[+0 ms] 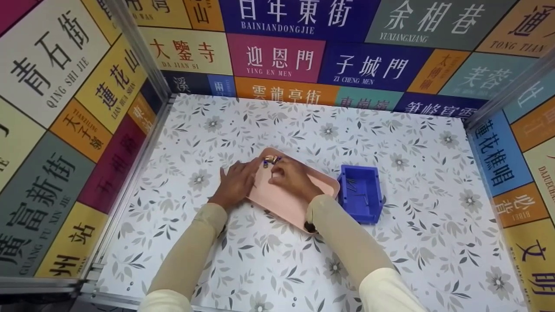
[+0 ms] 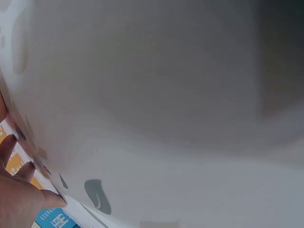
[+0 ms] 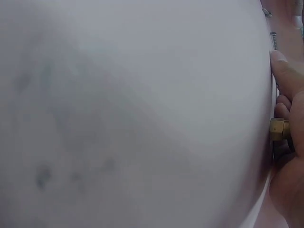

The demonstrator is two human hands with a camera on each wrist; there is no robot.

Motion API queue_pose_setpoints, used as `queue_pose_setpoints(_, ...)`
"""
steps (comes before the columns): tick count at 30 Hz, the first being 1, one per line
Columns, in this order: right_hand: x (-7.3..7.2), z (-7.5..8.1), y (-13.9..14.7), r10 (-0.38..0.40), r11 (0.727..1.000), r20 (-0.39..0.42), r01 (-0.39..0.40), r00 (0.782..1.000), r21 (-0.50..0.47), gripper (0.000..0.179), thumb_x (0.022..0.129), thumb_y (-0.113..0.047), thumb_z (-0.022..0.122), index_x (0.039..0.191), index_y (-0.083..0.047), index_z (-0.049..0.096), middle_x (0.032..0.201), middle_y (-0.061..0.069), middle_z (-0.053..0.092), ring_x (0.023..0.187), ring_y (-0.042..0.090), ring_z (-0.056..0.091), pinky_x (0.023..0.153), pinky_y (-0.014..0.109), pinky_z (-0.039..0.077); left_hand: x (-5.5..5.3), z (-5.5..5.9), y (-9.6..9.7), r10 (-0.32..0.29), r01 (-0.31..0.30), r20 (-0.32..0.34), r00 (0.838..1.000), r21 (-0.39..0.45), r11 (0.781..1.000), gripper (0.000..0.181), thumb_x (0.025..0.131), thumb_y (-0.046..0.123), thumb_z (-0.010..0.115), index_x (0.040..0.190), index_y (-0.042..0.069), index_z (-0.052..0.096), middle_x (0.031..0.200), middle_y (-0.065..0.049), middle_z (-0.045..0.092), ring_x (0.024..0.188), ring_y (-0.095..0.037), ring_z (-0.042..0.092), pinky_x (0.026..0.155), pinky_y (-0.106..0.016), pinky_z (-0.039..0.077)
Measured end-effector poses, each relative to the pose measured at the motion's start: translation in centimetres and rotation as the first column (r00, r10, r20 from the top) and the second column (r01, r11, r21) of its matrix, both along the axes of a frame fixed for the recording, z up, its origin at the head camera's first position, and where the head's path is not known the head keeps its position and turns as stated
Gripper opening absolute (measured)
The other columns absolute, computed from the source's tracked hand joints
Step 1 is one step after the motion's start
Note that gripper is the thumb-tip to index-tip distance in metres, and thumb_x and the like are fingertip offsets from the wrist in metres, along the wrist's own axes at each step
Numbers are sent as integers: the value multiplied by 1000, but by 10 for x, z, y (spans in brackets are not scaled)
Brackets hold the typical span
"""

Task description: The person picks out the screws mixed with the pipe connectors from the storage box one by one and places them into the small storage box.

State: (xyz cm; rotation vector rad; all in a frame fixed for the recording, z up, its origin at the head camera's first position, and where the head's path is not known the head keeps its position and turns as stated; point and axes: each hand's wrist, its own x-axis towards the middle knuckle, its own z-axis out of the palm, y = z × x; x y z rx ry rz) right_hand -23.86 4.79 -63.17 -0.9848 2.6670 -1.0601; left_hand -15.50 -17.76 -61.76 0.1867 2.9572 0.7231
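A pink tray (image 1: 277,197) lies at an angle on the table. Several small brass-coloured fittings with blue parts (image 1: 272,159) are gathered near its far left corner. My left hand (image 1: 236,184) rests along the tray's left edge, fingers extended; the left wrist view catches only part of this hand (image 2: 23,192). Over the tray, close to the small parts, my right hand (image 1: 295,177) has its fingers curled. In the right wrist view a brass hex fitting (image 3: 278,129) sits within those curled fingers, partly covered. A thin threaded piece (image 3: 273,40) shows beyond the fingertips.
Just right of the tray stands a blue plastic bin (image 1: 378,186), with several thin dark metal pieces (image 1: 352,185) inside. The table (image 1: 416,208) has a leaf-and-flower cover. Panels with large lettering (image 1: 277,56) enclose it at the back and both sides.
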Motion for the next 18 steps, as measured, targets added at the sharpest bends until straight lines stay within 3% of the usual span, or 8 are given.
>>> queue_pose_setpoints(5,2,2,0,-14,999,69,17,998,-43,31,81,-26,88,100,-6,75,101,8,65,90,21,58,84,34,50,0,-1,-1,-19,19,-25,1000,-1,1000,52,111,43,28,163,42,19,158,-3,45,151,-41,30,112,-82,10)
queue_pose_setpoints(10,4,7,0,-28,996,117,37,993,-79,31,80,-25,88,100,-6,74,101,7,65,91,18,60,84,32,51,-1,-2,-1,-15,15,-16,1000,-9,1000,53,111,45,27,163,43,18,158,-3,44,152,-40,30,113,-82,10)
queue_pose_setpoints(18,2,17,2,-13,975,213,59,977,-215,33,82,-23,88,105,-3,75,97,9,69,87,16,63,76,22,52,-3,-2,0,-13,13,1,1000,-24,1000,53,111,47,25,163,44,17,158,-3,43,152,-40,30,112,-82,10)
